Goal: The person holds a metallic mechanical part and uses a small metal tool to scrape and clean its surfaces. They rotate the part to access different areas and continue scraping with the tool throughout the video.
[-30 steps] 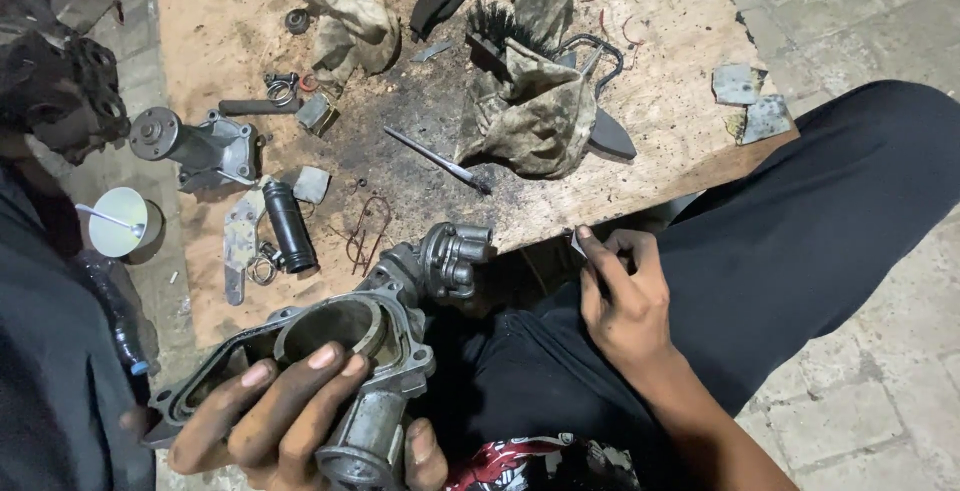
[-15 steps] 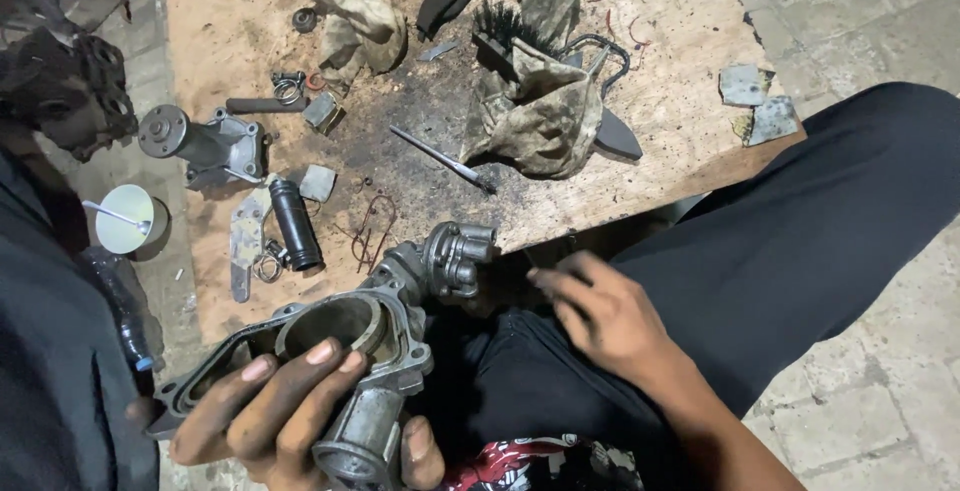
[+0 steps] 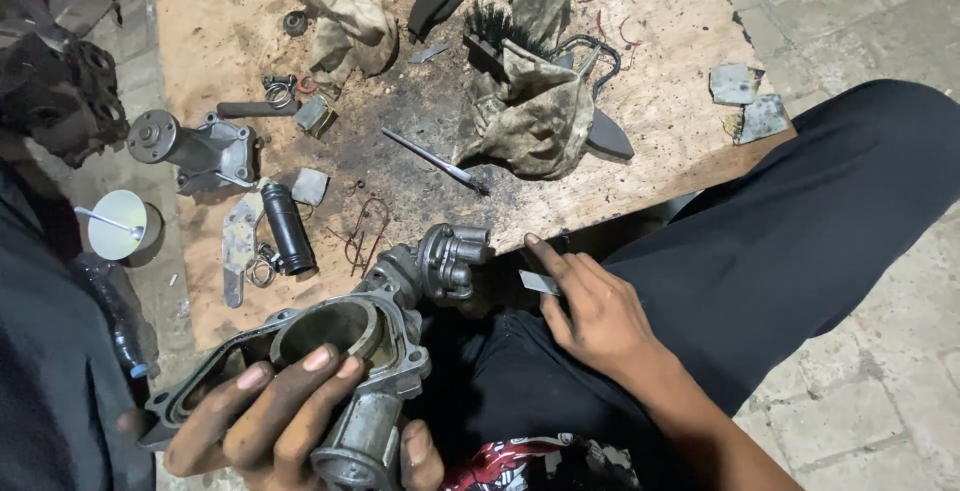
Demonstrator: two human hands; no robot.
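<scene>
My left hand (image 3: 285,421) grips a grey cast-metal housing (image 3: 370,326) with a round bore, held over my lap at the front edge of the wooden board (image 3: 660,111). Its fingers lie across the flange and the thumb is under the lower pipe stub. My right hand (image 3: 590,306) is just right of the housing's small outlet end (image 3: 452,259). It pinches a small flat metal blade (image 3: 540,283) between thumb and fingers. The blade's tip points toward the housing and is close to it; contact is unclear.
On the oily board lie a water pump body (image 3: 195,151), a black cylinder (image 3: 287,228), a thin metal rod (image 3: 435,161), dirty rags (image 3: 535,116), a black brush (image 3: 490,31) and small rings and clips. A white cup (image 3: 115,223) stands left of the board. Paving stones lie to the right.
My right hand has moved left from beside my leg toward the housing's outlet end, carrying the small blade. The left hand and housing have stayed in place.
</scene>
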